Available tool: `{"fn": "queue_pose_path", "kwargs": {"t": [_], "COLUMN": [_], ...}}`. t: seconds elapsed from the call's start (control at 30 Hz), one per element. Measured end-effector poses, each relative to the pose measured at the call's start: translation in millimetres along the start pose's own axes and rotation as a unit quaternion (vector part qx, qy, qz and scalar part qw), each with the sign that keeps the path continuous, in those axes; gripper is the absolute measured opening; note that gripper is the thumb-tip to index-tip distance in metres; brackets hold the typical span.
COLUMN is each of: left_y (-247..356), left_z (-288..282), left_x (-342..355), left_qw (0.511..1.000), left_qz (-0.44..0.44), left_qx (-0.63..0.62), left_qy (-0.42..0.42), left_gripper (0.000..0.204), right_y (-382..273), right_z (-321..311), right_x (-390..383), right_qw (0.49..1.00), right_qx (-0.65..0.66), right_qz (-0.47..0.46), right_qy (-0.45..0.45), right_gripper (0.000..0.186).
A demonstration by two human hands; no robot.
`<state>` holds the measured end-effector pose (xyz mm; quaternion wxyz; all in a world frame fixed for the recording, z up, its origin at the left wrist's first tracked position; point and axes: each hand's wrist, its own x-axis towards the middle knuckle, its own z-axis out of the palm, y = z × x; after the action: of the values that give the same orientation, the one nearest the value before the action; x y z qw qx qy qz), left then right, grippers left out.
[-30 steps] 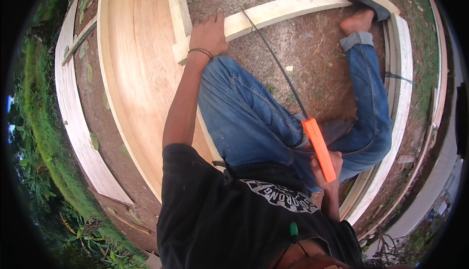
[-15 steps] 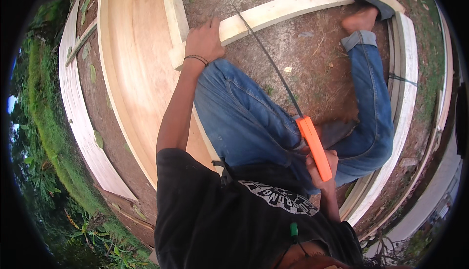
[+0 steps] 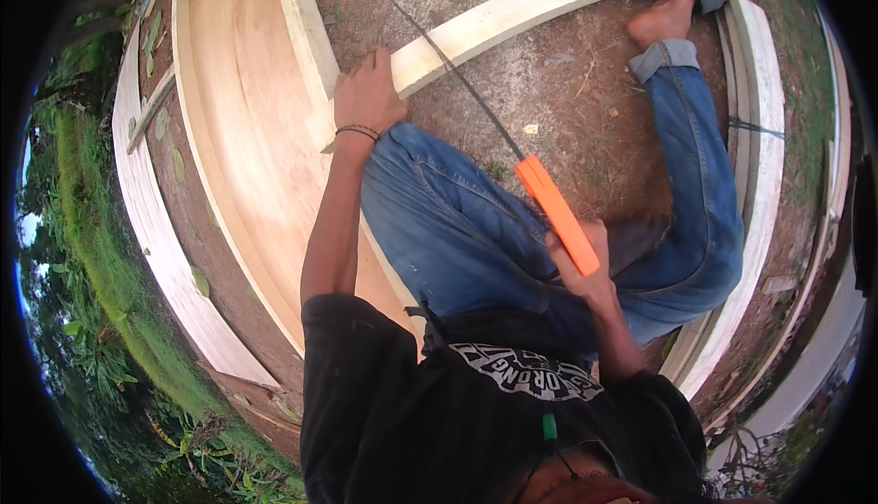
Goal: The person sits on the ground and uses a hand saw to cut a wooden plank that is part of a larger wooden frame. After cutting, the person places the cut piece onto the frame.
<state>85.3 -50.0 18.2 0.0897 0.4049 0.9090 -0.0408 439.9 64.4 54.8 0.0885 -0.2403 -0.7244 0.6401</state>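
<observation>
Gripping pale plank (image 3: 512, 17), left hand (image 3: 366, 97); right hand (image 3: 585, 271) seemingly clutching orange-handled saw (image 3: 553, 211).

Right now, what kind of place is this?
Likely an outdoor carpentry spot: bare dirt ground, grass at the edge, a plywood panel framed with wood, and a hand saw across a wooden plank.

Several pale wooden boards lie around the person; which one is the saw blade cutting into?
The narrow plank lying across the bare dirt, which the left hand grips at its near end. The saw blade crosses only it; the other boards lie untouched along the sides.
</observation>
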Motion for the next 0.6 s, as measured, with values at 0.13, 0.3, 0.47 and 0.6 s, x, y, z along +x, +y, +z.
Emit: {"fn": "queue_pose_path", "kwargs": {"t": [0.13,0.3,0.47,0.6], "left_y": [3,7,8,10], "left_z": [-3,-4,-3,-7], "left_x": [9,-6,0,2], "left_qw": [1.0,1.0,1.0,0.999], "left_qz": [0.009,-0.001,0.01,0.015], "left_qx": [-0.004,-0.005,-0.028,-0.029], "left_qy": [-0.014,-0.021,0.001,0.003], "left_gripper": [0.064,0.059,0.055,0.052], "right_y": [5,-16,1,19], "right_z": [38,43,43,67], "right_x": [73,64,85,120], "right_qw": [0.996,0.998,0.999,0.996], "right_qx": [0.068,0.028,0.024,0.043], "right_qz": [0.013,0.046,0.012,-0.019], "right_qy": [0.051,0.031,0.03,0.072], "right_gripper": [0.006,0.007,0.007,0.008]}}
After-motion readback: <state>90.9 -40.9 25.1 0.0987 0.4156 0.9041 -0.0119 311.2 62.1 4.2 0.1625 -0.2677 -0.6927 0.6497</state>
